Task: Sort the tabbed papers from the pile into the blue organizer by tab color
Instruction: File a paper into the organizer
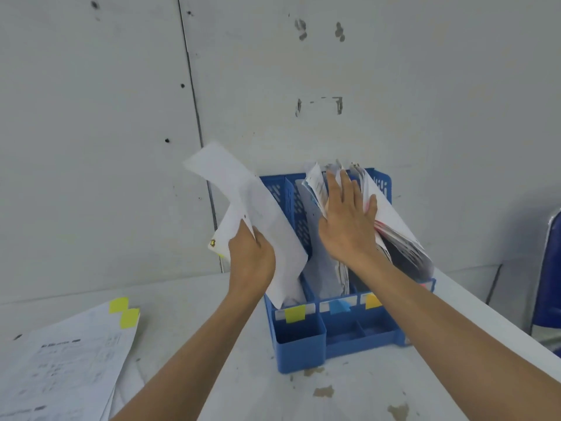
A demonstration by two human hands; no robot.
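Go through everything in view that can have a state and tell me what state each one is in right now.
Left hand, grips the sheet, fingers curled round its edge.
Sheet, bent, lower end in the organizer's left slot, behind the yellow label.
Right hand, flat, fingers straight, against the filed papers.
Blue organizer, upright on the table, middle and right slots filled.
Pile, lying flat, yellow tabs showing.

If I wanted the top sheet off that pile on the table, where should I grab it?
Probably the top sheet at its far right corner, by the yellow tabs, coming from the right: it lies flat, and that edge borders bare table where fingers could slide under.
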